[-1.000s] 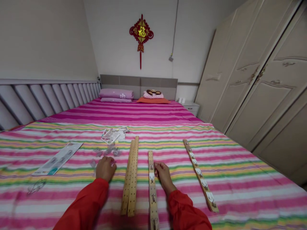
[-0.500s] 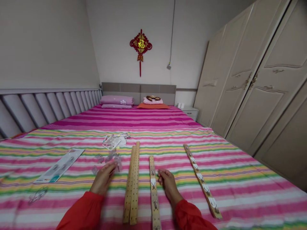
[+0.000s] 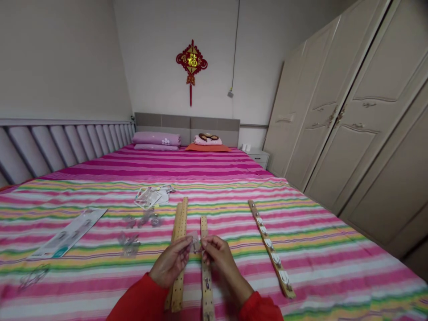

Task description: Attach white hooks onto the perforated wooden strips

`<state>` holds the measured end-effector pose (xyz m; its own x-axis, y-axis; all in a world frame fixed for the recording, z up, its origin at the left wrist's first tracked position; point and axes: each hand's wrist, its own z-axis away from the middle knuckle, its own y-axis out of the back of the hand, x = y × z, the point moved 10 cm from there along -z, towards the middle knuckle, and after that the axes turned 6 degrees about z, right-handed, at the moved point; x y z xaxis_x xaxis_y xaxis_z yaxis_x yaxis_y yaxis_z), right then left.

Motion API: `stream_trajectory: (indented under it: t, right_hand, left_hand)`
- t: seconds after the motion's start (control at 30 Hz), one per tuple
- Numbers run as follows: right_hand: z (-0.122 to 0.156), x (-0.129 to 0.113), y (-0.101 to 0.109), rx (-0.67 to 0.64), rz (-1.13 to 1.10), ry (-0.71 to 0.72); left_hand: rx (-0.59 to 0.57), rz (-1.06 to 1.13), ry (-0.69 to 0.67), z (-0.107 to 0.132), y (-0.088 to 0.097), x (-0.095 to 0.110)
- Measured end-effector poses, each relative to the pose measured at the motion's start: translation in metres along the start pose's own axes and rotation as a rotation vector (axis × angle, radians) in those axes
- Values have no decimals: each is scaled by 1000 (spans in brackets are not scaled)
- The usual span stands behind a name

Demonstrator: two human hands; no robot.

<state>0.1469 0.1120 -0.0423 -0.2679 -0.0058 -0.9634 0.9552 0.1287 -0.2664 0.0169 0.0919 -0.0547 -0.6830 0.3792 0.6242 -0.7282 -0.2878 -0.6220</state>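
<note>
Clear plastic piece (image 3: 195, 244), pinched by left hand (image 3: 173, 260) and right hand (image 3: 219, 256), hook-bearing wooden strip (image 3: 207, 298) near.

"What is your bare left hand (image 3: 172, 262) pinching?"
"A small, clear plastic piece (image 3: 195, 243); your bare right hand (image 3: 220, 256) is just beside it, over a narrow, pale wooden strip (image 3: 207, 296) with metal hooks (image 3: 207, 283)."
"Further right?"
"A brown wooden strip (image 3: 264, 235) bearing white-backed hooks (image 3: 276, 259)."

A grey headboard (image 3: 174, 123) stands against a pale wall (image 3: 157, 67). Above it hang a red-and-gold ornament (image 3: 191, 61) and, farther right, a grey cable (image 3: 235, 44). Right of the headboard are a white nightstand (image 3: 259, 158) and a tall cream wardrobe (image 3: 334, 147); left of it, a padded rail (image 3: 68, 142). Light is dim.
</note>
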Motion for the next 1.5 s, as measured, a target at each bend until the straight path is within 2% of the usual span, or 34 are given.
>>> stream_trajectory:
  t: [0.17,0.37,0.53,0.73,0.9,1.07,1.5]
  right_hand:
    - [3,3,8,22,-34,-12]
    - [-4,8,26,91,11,-12]
    - [-23,5,35,115,40,-3]
    - [-62,-2,42,180,55,15]
    - [-89,14,50,219,69,2]
    - [-100,31,58,261,74,20]
    - [-105,47,66,322,104,44]
  left_hand:
    - [-27,-21,29,-6,-10,-18]
    - [-59,-128,6,-14,-15,-21]
    - [-74,-236,-93,-34,-24,-7]
    - [-29,-314,-231,-74,-36,18]
    - [25,-344,-285,-103,-34,21]
    - [58,-369,-326,-120,-28,16]
    - [9,-443,-394,-138,-27,10]
